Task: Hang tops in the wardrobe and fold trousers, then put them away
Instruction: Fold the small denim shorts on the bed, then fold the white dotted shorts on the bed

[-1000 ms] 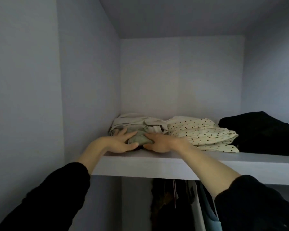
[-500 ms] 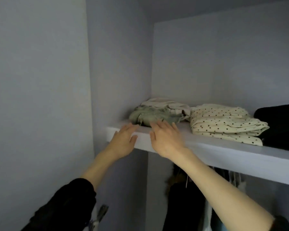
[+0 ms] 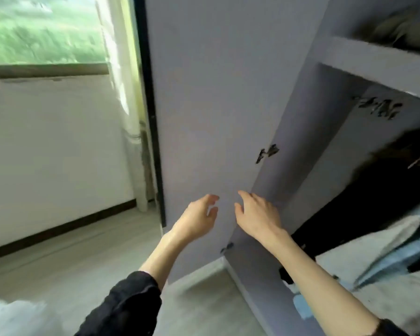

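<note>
Pale lilac panels make up the wardrobe (image 3: 228,98), whose open door fills the middle of the view with small dark hinges along its inner edge. Up on the shelf (image 3: 383,66) at the top right lies a blurred heap of greenish folded clothes (image 3: 398,32), too smeared to say which garment is which. Below the shelf, dark garments (image 3: 383,190) hang in the open compartment, with pale grey and light blue cloth beside them at the right edge. Both hands are raised in front of the door panel, near each other but apart, and neither holds anything. On the left hand (image 3: 197,219) the grip is loose, fingers gently bent and the thumb apart from them. On the right hand (image 3: 257,217) the grip is likewise slack, fingers spread and slightly curved, with the tips near the door; whether they touch it cannot be told. Black sleeves (image 3: 129,306) cover both forearms from below the elbow.
</note>
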A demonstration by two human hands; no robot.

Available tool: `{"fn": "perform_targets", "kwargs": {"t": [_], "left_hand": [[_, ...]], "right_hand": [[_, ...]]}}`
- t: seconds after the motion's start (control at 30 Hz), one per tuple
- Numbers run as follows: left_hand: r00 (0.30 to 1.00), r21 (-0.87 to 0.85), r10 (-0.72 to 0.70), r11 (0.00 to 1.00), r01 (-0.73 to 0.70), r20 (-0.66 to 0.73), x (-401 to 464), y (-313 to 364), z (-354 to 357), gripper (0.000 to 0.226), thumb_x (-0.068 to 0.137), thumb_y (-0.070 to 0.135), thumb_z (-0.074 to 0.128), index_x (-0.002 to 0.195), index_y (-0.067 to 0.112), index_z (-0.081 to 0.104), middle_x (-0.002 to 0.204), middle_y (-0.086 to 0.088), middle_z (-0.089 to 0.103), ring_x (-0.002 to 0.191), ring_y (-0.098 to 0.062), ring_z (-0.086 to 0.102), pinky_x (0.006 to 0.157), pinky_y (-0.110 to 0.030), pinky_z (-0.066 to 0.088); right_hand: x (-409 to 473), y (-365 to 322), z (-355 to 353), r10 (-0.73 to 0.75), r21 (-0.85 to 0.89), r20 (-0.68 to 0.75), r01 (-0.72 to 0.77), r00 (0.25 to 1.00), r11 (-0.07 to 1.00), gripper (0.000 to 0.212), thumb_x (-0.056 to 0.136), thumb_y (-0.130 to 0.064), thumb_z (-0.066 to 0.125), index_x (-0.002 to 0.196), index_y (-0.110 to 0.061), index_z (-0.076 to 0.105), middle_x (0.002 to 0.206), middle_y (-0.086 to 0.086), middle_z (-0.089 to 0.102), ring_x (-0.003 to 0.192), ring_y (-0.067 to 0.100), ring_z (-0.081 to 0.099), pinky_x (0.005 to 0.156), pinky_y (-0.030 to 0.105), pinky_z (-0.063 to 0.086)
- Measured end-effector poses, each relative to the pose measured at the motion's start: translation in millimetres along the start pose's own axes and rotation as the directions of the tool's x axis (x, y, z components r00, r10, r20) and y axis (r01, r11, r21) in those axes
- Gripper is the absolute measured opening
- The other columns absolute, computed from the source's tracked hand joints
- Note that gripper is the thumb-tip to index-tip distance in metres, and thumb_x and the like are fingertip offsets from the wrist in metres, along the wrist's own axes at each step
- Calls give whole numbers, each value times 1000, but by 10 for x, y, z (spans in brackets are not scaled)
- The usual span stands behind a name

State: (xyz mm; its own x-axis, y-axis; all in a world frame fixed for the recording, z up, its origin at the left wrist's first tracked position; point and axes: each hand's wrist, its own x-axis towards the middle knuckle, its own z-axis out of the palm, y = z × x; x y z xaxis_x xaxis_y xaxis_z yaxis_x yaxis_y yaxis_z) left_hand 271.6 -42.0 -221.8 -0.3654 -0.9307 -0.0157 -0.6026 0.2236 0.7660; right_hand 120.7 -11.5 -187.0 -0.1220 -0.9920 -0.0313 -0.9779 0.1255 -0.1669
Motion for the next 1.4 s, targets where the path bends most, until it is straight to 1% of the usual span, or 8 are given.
{"fn": "perform_targets", "kwargs": {"t": [0.2, 0.37, 0.47, 0.87, 0.93, 1.07, 1.23, 1.4], "left_hand": [[941, -77, -330, 942, 325, -67, -1226, -1375, -597, 32, 96, 17, 44, 127, 13, 53, 124, -5, 61, 112, -20, 57, 96, -27, 42], [779, -264, -587, 804, 532, -220, -2122, -2320, -1196, 28, 96, 16, 45, 122, 14, 57, 117, -6, 63, 97, -16, 58, 86, -21, 42], [658, -450, -701, 698, 557, -275, -2463, -2694, -1479, 27, 97, 11, 42, 118, 11, 57, 113, -9, 64, 100, -19, 61, 94, -32, 46], [366, -691, -871, 486, 536, -328, -2554, -4299, -2879, 30, 98, 23, 39, 125, 28, 50, 118, 5, 59, 109, -13, 56, 75, -21, 43], [296, -727, -884, 466, 505, -362, -2416, -4688, -3261, 32, 98, 23, 39, 129, 26, 48, 122, 3, 57, 111, -12, 54, 81, -22, 41], [-6, -784, -858, 466, 410, -514, -2174, -5234, -4160, 33, 98, 16, 39, 130, 17, 49, 111, -1, 60, 93, -11, 56, 71, -17, 40], [-1, -754, -833, 501, 426, -553, -2165, -5538, -5122, 35, 98, 20, 43, 134, 20, 46, 112, 6, 56, 102, -15, 56, 88, -24, 42], [-224, -830, -838, 383, 406, -497, -2837, -5837, -5570, 37, 100, 21, 41, 137, 19, 43, 123, 2, 54, 103, -10, 52, 82, -16, 36]], "right_hand": [[-406, -1299, 1005, -237, 58, 340, 231, 910, 971, 39, 98, -33, 38, 133, -16, 47, 132, 8, 55, 119, 30, 51, 91, 38, 43], [-499, -2657, 1467, -438, 212, 377, 384, 816, 899, 43, 99, -34, 39, 138, -19, 42, 139, 5, 49, 127, 25, 45, 101, 36, 38], [-576, -3428, 1706, -531, 309, 387, 436, 754, 845, 41, 98, -34, 40, 137, -18, 45, 137, 4, 52, 125, 23, 47, 102, 36, 39], [330, -5658, 2454, -710, 341, 494, 638, 503, 690, 40, 98, -33, 39, 135, -20, 46, 130, 2, 57, 118, 22, 51, 96, 34, 42], [727, -6204, 2530, -769, 343, 487, 719, 414, 605, 40, 98, -33, 40, 135, -19, 45, 129, 3, 57, 118, 23, 52, 96, 34, 42], [1303, -7290, 2476, -859, 377, 454, 823, 237, 426, 41, 98, -32, 40, 137, -19, 43, 130, 4, 56, 119, 24, 52, 97, 36, 43], [1521, -8646, 2452, -899, 410, 439, 887, 11, 211, 40, 98, -30, 39, 136, -17, 45, 129, 5, 58, 120, 25, 52, 97, 36, 42], [1074, -9944, 2664, -849, 461, 445, 886, -286, -57, 39, 97, -30, 41, 133, -16, 47, 122, 2, 62, 118, 24, 54, 95, 35, 43]]}}
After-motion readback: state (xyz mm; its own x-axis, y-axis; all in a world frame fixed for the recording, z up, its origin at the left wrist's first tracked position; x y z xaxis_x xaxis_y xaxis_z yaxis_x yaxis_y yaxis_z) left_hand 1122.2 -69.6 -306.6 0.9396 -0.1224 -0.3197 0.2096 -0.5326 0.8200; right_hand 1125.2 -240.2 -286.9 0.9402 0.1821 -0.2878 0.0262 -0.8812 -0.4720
